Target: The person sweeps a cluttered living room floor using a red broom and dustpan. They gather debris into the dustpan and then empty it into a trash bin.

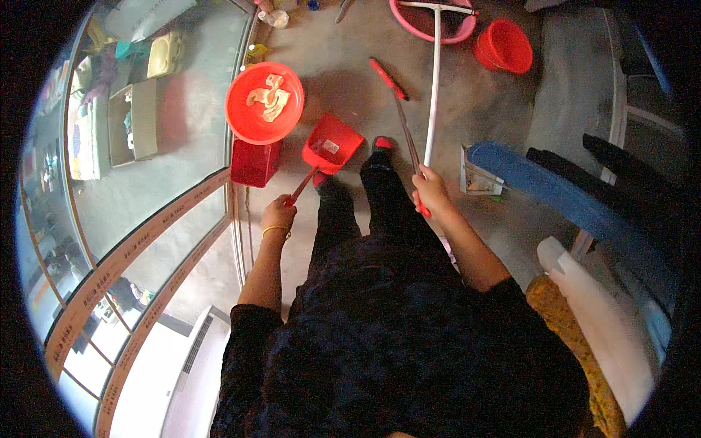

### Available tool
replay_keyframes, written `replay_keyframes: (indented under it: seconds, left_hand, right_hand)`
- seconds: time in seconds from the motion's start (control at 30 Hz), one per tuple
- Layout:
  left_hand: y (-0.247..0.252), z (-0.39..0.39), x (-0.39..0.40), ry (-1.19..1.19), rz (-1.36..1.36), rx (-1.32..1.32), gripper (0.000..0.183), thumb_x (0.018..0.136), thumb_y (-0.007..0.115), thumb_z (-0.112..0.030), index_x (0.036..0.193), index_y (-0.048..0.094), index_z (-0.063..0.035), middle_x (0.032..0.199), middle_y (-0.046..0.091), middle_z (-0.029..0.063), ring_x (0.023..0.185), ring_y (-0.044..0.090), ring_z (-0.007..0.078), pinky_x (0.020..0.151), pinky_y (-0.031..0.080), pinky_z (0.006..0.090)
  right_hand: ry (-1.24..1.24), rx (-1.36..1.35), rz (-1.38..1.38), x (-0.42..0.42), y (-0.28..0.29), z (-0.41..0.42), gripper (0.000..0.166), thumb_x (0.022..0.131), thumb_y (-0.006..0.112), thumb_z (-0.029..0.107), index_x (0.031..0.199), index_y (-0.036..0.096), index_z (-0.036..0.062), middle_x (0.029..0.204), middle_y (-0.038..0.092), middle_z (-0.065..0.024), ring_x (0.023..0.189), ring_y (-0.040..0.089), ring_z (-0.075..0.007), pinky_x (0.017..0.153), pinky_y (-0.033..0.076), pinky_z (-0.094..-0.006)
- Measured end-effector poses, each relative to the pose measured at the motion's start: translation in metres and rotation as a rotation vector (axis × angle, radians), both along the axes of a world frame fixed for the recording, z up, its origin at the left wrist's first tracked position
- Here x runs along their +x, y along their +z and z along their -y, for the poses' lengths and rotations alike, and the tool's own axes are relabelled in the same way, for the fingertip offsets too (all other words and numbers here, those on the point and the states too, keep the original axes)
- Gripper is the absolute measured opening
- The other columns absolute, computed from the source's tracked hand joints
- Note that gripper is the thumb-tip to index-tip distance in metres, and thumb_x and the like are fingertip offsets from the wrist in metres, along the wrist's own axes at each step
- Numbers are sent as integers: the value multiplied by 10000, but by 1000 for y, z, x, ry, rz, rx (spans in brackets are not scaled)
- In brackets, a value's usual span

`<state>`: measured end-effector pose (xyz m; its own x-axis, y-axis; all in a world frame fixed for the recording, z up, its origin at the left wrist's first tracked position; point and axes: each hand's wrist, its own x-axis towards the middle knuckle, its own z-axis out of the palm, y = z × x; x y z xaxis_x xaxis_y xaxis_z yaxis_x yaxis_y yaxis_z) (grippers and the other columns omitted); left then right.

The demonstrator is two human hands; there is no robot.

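Note:
My left hand (279, 212) grips the handle of a red plastic dustpan (334, 139), whose pan lies out in front of my left foot. A small label shows inside the pan. In my right hand (431, 190) is the handle of a red-headed broom (406, 123). Its bristled head (389, 79) points away from me, beyond my right shoe; whether the bristles touch the floor I cannot tell. A white pole (434, 98) runs close beside the broom, and its near end passes behind my right hand.
At left, a red basin (235, 117) holding a crumpled cloth (271, 98) sits above a dark red bin (254, 164), next to glass panels (197, 131). Ahead are a pink tub (408, 27) and a red bucket (504, 46). Rolls of fabric (547, 183) and a small box (482, 183) stand right.

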<state>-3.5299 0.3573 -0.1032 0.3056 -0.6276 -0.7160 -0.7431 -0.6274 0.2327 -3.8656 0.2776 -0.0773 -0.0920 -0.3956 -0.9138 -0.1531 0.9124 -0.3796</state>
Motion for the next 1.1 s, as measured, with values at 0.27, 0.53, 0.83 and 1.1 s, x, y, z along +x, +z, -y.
replay_keyframes:
  seconds: [0.27, 0.53, 0.83, 1.1]
  left_hand:
    - [-35, -46, -33, 40, 35, 75, 252, 689, 520, -210, 926, 567, -137, 826, 595, 154, 791, 563, 335, 693, 447, 401]
    - [-21, -33, -39, 145, 51, 15, 230, 708, 519, -224, 875, 575, -76, 780, 583, 178, 763, 559, 349, 660, 444, 419]
    - [-2, -18, -53, 200, 108, 127, 226, 708, 503, -197, 918, 582, -168, 849, 593, 132, 795, 564, 312, 687, 440, 394]
    - [-6, -13, -59, 201, 149, 236, 207, 734, 505, -249, 917, 588, -201, 845, 598, 121, 798, 569, 302, 679, 447, 403]
  right_hand:
    - [382, -225, -107, -31, -18, 88, 403, 814, 457, 205, 1197, 384, 100, 619, 518, -84, 420, 476, -173, 359, 392, -296]
    - [643, -308, -235, 3, -83, 167, 308, 793, 419, 167, 1087, 449, 78, 688, 566, -153, 509, 553, -270, 458, 444, -370]
    - [624, -24, -95, -48, 24, 96, 402, 814, 431, 204, 1212, 386, 165, 615, 538, -118, 398, 497, -227, 381, 409, -338]
    - [1028, -585, -163, 12, -60, 193, 459, 802, 482, 222, 1242, 365, 169, 559, 465, -49, 395, 441, -130, 336, 354, -297]
